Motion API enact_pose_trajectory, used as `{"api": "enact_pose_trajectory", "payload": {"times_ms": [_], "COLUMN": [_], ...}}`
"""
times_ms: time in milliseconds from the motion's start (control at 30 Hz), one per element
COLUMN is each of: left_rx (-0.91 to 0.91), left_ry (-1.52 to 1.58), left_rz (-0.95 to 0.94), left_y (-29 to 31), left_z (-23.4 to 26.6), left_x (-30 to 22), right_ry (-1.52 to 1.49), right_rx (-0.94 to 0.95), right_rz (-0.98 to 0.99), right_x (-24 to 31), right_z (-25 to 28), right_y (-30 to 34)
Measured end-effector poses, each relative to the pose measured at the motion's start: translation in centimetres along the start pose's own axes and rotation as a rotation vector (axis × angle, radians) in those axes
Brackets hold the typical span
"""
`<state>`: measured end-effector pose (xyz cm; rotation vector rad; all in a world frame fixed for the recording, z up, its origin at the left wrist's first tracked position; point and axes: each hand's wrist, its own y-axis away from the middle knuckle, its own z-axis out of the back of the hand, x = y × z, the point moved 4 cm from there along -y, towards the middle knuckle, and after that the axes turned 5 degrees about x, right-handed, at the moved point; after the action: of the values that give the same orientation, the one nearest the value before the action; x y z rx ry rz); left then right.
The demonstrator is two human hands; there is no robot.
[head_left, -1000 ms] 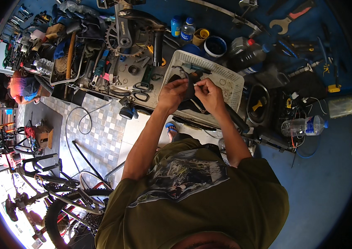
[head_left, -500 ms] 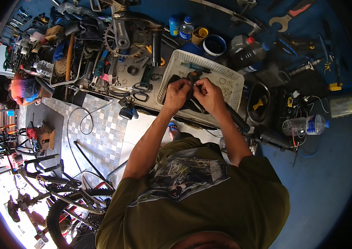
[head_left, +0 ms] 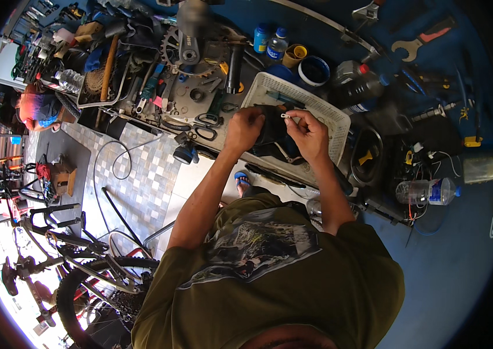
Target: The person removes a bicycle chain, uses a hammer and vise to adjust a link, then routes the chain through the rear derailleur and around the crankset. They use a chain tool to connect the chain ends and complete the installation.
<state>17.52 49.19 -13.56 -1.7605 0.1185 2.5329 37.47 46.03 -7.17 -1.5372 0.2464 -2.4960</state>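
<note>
Over the near side of a white perforated plastic basket (head_left: 339, 119), my right hand (head_left: 309, 135) pinches a small pale piece (head_left: 285, 116) between thumb and fingertips. It looks like metal, but its exact kind is too small to tell. To its left, my left hand (head_left: 243, 131) is closed, with thumb and fingers pressed together. What it grips, if anything, is hidden. Against the left fingertips lies a dark, cloth-like thing (head_left: 268, 125) in the basket. Below it, a metal-edged tool (head_left: 286, 153) leans near the basket's front wall.
Left of the basket are scissors (head_left: 207, 126), a bicycle crankset (head_left: 188, 52) and several hand tools on the bench. Behind stand bottles (head_left: 277, 43) and a white tub (head_left: 314, 71). A lying water bottle (head_left: 429, 191) is at right. A bicycle (head_left: 104, 285) and another person (head_left: 37, 110) are at left.
My hands have moved apart from being close together. The right hand now shows the small pale piece, and the whole view has shifted slightly.
</note>
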Motion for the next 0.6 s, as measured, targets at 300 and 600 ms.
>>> {"api": "enact_pose_trajectory", "payload": {"times_ms": [300, 600], "left_rx": [0.091, -0.112], "left_ry": [0.556, 0.687], "left_rz": [0.02, 0.042], "left_y": [6.0, 15.3], "left_z": [8.6, 19.3], "left_x": [-2.9, 0.1], "right_ry": [-0.042, -0.166], "right_rx": [0.249, 0.606], "right_rz": [0.156, 0.305], "right_x": [7.0, 14.0], "right_z": [-5.4, -19.1], "right_y": [-1.3, -0.2]}}
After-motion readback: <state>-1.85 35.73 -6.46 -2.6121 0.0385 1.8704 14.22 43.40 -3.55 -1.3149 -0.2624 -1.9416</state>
